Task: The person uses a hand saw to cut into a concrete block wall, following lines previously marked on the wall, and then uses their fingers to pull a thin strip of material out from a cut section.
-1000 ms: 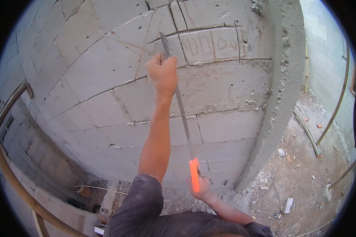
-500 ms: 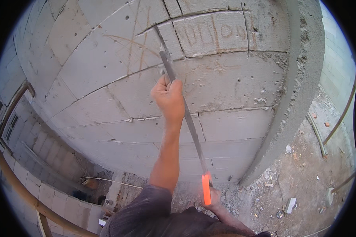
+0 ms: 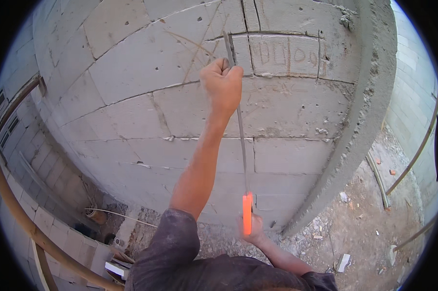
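Observation:
A long handsaw blade (image 3: 242, 145) runs up in front of a wall of pale grey blocks (image 3: 107, 121), with its far end at a dark vertical cut (image 3: 232, 44). My left hand (image 3: 222, 86) is closed around the blade near that far end, thumb and fingers pressed together. Lower down, my right hand (image 3: 253, 229) grips the bright orange handle (image 3: 247, 213), which partly covers its fingers. Beside the cut, a block bears several other vertical slits and brownish scrawled lines (image 3: 289, 54).
A rough concrete column (image 3: 359, 111) stands to the right of the blocks. Rubble and a white block piece (image 3: 344, 263) lie on the dirt floor. A curved wooden pole (image 3: 49, 252) crosses the lower left. Thin poles (image 3: 415, 155) lean at the far right.
Both hands and the saw have moved up along the wall, the left hand closer to the cut. The view has shifted, so the wall sits further right in the picture.

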{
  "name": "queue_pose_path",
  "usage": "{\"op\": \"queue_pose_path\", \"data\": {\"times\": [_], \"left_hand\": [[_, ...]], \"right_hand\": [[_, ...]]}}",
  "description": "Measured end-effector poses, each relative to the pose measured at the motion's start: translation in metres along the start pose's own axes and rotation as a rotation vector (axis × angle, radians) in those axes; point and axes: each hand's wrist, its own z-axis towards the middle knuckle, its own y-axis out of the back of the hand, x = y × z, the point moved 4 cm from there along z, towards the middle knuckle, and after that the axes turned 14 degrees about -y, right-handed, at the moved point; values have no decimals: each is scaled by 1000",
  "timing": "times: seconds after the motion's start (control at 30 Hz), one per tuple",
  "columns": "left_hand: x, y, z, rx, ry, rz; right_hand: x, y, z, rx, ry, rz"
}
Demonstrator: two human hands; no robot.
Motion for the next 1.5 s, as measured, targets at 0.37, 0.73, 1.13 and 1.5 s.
{"op": "queue_pose_path", "data": {"times": [0.37,0.73,1.13,1.5], "left_hand": [[12,-6,-27,-42,69,23],[10,14,-71,-9,99,99],[22,6,11,1,-61,76],[31,8,-68,-30,185,100]], "right_hand": [[40,6,-35,-11,-82,137],[10,-2,-86,30,-121,1],[31,2,-2,-200,-58,248],[47,24,-89,-94,-212,93]]}}
